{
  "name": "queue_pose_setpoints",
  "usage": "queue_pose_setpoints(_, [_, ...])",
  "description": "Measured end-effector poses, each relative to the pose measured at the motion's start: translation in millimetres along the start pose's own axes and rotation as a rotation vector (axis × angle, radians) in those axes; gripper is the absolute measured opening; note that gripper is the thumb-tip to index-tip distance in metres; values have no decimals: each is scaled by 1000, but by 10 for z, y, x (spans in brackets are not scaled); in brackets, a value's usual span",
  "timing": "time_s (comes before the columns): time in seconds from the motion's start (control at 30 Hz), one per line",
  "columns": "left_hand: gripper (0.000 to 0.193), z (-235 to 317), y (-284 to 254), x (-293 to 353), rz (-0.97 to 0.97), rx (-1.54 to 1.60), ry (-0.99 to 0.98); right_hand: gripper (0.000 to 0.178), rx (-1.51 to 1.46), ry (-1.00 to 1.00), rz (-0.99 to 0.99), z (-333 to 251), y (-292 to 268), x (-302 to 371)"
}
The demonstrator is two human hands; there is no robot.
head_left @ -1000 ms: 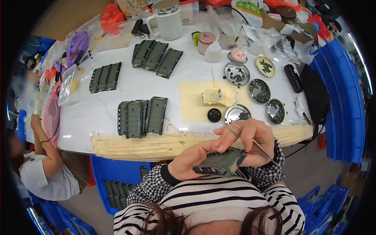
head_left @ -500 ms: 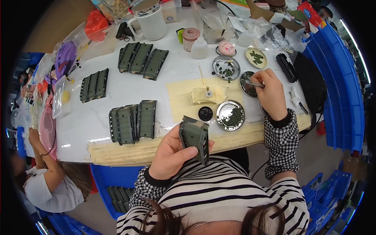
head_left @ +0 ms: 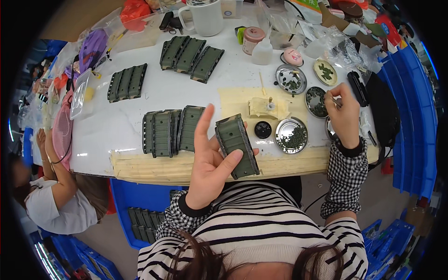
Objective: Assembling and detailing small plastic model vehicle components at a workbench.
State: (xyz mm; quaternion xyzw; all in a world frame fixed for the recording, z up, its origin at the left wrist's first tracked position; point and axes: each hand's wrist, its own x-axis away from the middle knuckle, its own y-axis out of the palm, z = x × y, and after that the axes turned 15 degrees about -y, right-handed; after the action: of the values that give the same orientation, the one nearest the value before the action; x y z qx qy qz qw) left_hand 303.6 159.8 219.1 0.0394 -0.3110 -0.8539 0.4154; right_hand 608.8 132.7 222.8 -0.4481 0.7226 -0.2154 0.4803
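My left hand [head_left: 205, 175] holds a dark green, ribbed, slightly curved block with camouflage edges [head_left: 237, 148] above the table's front edge. Its thumb presses on the ribbed face, while the index finger points up, away from the block. My right hand [head_left: 346, 116] pinches metal tweezers [head_left: 337, 102] over a round tin [head_left: 306, 104] of small dark green pieces. Whether the tips grip a piece cannot be made out. Close by are a silver dish [head_left: 277, 136] of green bits, a small black pot [head_left: 262, 130] and a taped block [head_left: 261, 108] on yellow paper.
Similar green blocks stand in groups at the back [head_left: 190, 57], left [head_left: 127, 83] and front left [head_left: 161, 133]. A white mug [head_left: 206, 19] and a squeeze bottle [head_left: 262, 51] stand behind. More blocks lie in a blue crate [head_left: 122, 196] below. Another person [head_left: 60, 205] sits at left.
The view has shifted, so the table sits further right and higher. My left hand has turned the block's ribbed face toward me and stretched out its index finger. The tweezers remain at the same tin.
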Motion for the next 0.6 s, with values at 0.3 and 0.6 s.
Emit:
queue_pose_setpoints(0.3, [25,-161,-53,-9,-16,-136,-200,18,-526,-125,-176,-1247,116,292])
queue_pose_setpoints(0.6, [16,-230,-163,7,20,-49,-224,25,-471,-414,-26,-1279,426,305])
